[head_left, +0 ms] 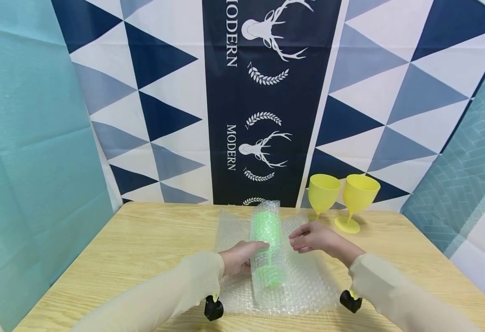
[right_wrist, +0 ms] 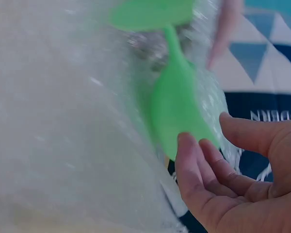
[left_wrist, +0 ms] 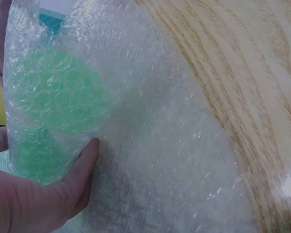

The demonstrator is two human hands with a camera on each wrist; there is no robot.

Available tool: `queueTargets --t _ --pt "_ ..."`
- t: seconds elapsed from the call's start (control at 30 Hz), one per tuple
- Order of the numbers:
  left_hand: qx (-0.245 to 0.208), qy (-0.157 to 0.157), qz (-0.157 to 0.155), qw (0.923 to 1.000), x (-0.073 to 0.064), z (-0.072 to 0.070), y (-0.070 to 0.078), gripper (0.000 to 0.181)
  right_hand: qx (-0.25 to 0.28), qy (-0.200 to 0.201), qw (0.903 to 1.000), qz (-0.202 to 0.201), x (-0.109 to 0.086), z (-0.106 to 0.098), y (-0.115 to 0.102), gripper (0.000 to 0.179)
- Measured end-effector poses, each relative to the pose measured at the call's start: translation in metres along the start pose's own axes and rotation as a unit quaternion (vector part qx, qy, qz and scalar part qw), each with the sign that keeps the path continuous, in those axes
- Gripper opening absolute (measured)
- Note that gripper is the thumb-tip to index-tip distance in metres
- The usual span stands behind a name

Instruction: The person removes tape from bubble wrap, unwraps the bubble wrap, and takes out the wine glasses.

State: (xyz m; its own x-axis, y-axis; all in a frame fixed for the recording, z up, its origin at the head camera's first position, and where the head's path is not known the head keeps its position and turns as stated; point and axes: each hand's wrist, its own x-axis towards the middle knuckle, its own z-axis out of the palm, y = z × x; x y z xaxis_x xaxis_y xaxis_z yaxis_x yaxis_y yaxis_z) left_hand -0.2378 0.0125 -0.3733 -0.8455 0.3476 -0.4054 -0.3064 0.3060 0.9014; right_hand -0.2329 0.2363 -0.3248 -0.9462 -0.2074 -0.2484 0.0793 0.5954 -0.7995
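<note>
A green goblet lies on its side on a sheet of bubble wrap, with part of the sheet folded over it. My left hand grips the covered goblet from the left, the thumb on top of the wrap. In the left wrist view, my left hand has its fingers against the wrap below the goblet's round base. To the right of the goblet hovers my right hand, its fingers loosely bent around nothing. The right wrist view shows the goblet's bowl and stem uncovered on that side, near my right hand.
Two yellow goblets, one beside the other, stand upright at the back right of the wooden table. A patterned curtain hangs behind the table. Black wrist devices hang below both sleeves.
</note>
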Motion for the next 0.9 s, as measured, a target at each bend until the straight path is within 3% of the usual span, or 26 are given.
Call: queueTargets --t 0.07,0.13,0.3,0.43,0.6,0.9 --pt "0.000 0.001 0.000 1.0000 0.000 0.000 0.000 0.070 -0.074 0.014 0.9965 -0.034 -0.003 0.010 -0.001 0.028" --pt "-0.002 0.001 0.000 1.0000 0.000 0.000 0.000 0.070 -0.140 0.021 0.9865 -0.082 -0.007 0.018 0.000 0.024" --pt "-0.004 -0.004 0.000 1.0000 -0.001 -0.001 0.000 0.070 -0.253 0.034 0.9408 -0.223 -0.013 0.033 0.009 0.018" --pt "-0.004 -0.007 0.003 1.0000 -0.001 -0.001 0.001 0.071 -0.287 0.054 0.9181 -0.268 -0.018 0.041 0.016 0.017" --pt "-0.006 -0.006 0.004 1.0000 -0.001 -0.001 0.001 0.070 -0.294 0.059 0.9094 -0.288 -0.022 0.042 0.024 0.018" --pt "-0.008 -0.004 0.005 0.9999 -0.001 -0.002 0.002 0.066 -0.300 0.070 0.9044 -0.295 -0.031 0.039 0.040 0.020"
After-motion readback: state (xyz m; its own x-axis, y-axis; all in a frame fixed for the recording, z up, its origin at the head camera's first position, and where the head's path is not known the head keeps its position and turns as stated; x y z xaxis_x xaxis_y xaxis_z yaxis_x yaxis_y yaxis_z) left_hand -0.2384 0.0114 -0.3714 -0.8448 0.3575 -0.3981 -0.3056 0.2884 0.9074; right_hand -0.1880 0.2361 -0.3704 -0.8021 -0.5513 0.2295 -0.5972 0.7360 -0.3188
